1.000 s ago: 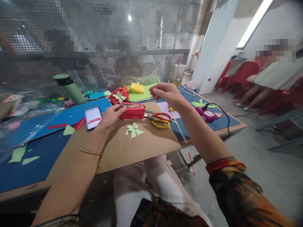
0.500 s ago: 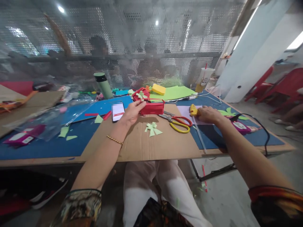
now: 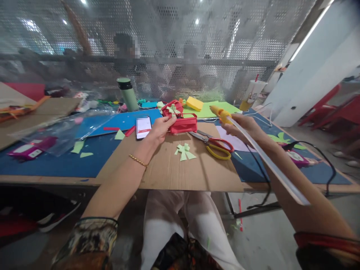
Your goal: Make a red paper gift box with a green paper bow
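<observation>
My left hand [image 3: 161, 128] grips the left end of a red paper basket [image 3: 183, 123] that rests on a cardboard sheet [image 3: 174, 165]. My right hand [image 3: 244, 124] is closed round a yellow glue gun [image 3: 221, 112] lifted above the table, nozzle toward the basket, with a long clear glue stick [image 3: 270, 162] trailing back along my forearm. A light green paper bow [image 3: 184, 152] lies on the cardboard in front of the basket. Scissors with red and yellow handles [image 3: 216, 145] lie just right of it.
A phone [image 3: 143, 127] lies left of the basket. A green flask [image 3: 128, 94], a second red basket [image 3: 171, 107], a yellow block [image 3: 194, 103] and a drink cup [image 3: 251, 94] stand further back. A purple device with a black cable [image 3: 296, 157] lies right. People sit behind the mesh screen.
My right hand went down to the table, took hold of the glue gun and lifted it toward the basket. My left hand stayed on the red basket.
</observation>
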### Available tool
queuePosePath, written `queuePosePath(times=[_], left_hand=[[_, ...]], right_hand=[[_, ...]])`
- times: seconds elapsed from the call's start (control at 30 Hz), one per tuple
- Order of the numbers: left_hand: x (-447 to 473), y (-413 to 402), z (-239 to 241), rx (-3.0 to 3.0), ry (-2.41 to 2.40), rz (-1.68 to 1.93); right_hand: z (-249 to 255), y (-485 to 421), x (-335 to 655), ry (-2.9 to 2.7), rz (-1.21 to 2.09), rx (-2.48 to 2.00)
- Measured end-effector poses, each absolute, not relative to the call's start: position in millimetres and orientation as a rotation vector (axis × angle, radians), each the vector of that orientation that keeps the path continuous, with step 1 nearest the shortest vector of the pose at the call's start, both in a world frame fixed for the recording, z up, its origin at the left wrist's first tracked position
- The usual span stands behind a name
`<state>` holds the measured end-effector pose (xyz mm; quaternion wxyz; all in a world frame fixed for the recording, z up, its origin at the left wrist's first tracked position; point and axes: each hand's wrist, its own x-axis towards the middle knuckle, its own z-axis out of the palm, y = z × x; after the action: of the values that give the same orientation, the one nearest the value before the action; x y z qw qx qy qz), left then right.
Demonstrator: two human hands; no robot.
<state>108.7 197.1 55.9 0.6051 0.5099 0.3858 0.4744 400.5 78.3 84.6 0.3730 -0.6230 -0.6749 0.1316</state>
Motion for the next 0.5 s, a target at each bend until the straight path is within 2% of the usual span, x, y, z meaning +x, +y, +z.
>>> queuePosePath(times=[0.17,0.5], left_hand=[[106,202,55,1.196,0.922,1.111],[106,208,54,1.204,0.951,1.149]], right_hand=[[74,83,353,-1.673,0.503,-1.383],[47,74,335,-1.670,0.660,-1.384]])
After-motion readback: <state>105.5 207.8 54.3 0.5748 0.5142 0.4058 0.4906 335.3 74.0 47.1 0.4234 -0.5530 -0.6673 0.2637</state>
